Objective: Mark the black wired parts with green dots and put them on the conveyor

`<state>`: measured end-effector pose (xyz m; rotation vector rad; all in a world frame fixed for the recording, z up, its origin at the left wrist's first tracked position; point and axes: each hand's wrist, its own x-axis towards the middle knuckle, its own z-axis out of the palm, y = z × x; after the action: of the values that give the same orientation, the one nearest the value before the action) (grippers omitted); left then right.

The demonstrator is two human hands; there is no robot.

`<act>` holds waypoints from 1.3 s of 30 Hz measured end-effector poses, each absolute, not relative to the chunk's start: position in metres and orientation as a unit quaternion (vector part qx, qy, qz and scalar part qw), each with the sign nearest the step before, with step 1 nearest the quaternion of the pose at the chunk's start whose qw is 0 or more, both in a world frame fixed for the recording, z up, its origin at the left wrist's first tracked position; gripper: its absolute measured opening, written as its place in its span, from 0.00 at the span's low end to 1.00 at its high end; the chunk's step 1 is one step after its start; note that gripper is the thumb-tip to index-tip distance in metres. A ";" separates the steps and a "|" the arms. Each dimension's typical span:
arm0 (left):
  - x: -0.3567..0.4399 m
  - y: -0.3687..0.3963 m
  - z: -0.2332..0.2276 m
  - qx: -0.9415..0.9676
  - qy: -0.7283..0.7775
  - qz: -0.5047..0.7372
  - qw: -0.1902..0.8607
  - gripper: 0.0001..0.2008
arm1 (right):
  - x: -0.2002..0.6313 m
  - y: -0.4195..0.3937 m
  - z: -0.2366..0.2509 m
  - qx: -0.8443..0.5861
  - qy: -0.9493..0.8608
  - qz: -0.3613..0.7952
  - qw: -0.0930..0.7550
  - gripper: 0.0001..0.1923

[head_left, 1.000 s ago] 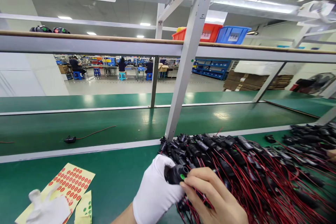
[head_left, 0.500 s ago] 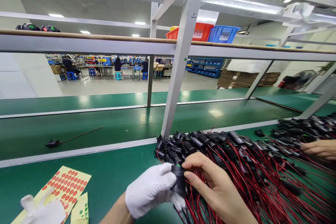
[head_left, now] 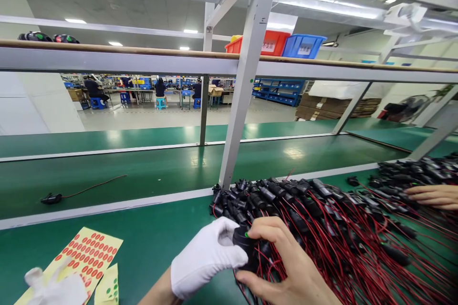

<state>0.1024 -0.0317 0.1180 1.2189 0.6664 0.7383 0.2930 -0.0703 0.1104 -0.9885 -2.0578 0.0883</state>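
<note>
My left hand (head_left: 209,257), in a white glove, is closed round a black cylindrical motor-like part (head_left: 245,248) with its thumb across the front. A small green dot sticker (head_left: 246,234) shows near the part's upper end. My bare right hand (head_left: 289,267) has its index fingertip on that sticker and its thumb by the part's lower end, so the part lies between them. Beside and behind both hands spreads a heap of similar black parts (head_left: 272,190) with red and black wires (head_left: 343,248).
At lower left lie a sheet of red oval stickers (head_left: 91,252), a smaller green-dot sheet (head_left: 109,286) and a crumpled white glove (head_left: 57,286). One wired black part (head_left: 52,198) sits on the green belt (head_left: 171,171). A post (head_left: 239,105) rises ahead. A co-worker's hand (head_left: 434,196) is at right.
My right thumb has moved down, away from the index finger, to the part's lower end. The part has tilted a little. The lone part on the belt has shifted left.
</note>
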 end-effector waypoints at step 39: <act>0.107 -0.036 0.108 0.594 0.293 0.384 0.643 0.15 | 0.289 -0.053 0.080 -0.327 -0.745 0.250 0.525 0.21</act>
<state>0.1067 -0.0364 0.1081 1.3535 0.6664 0.8748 0.2889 -0.0528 0.0805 -0.7828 -1.7814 0.5981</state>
